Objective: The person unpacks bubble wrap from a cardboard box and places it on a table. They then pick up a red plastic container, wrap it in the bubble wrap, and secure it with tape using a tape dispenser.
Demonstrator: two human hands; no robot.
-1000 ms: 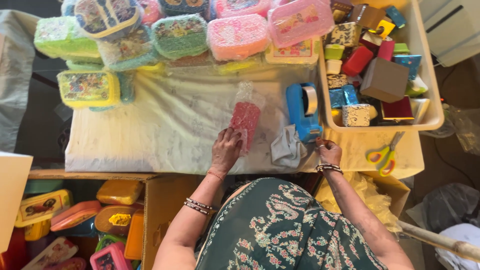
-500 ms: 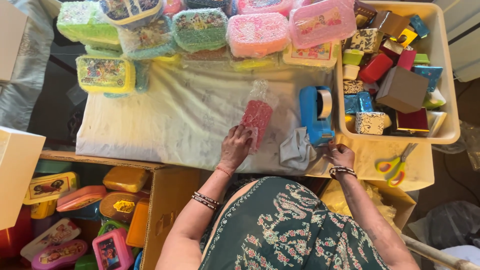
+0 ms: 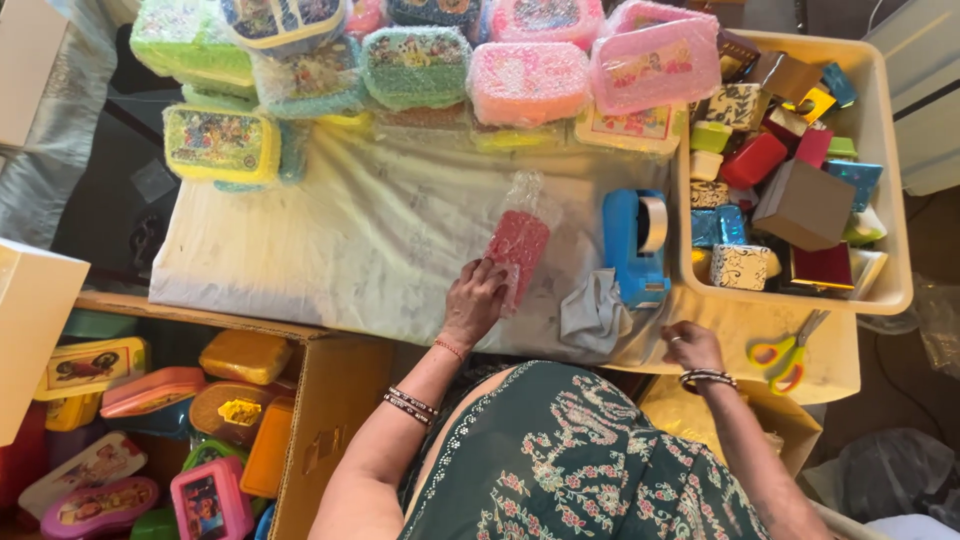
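- The left hand (image 3: 474, 300) lies on the white cloth (image 3: 330, 240), fingers curled against the lower end of a pink bubble-wrapped box (image 3: 518, 252). Whether they grip it or only press on it cannot be told.
- The box lies flat near the cloth's middle, at about 1 o'clock from that hand. Loose clear wrap sticks out past its far end, and what is inside is hard to make out.
- The right hand (image 3: 690, 346) rests at the table's near edge, at 4 o'clock from the box. Its palm and fingertips are turned away, so how far it is open cannot be told.
- A blue tape dispenser (image 3: 636, 245) stands at 3 o'clock from the box, with a crumpled grey cloth (image 3: 592, 315) at the dispenser's near end.
- Scissors (image 3: 785, 352) with yellow and green handles lie at 3 o'clock from the right hand.
- A cream bin (image 3: 884, 200) of small boxes sits at 2 o'clock, and its far corner is cut off.
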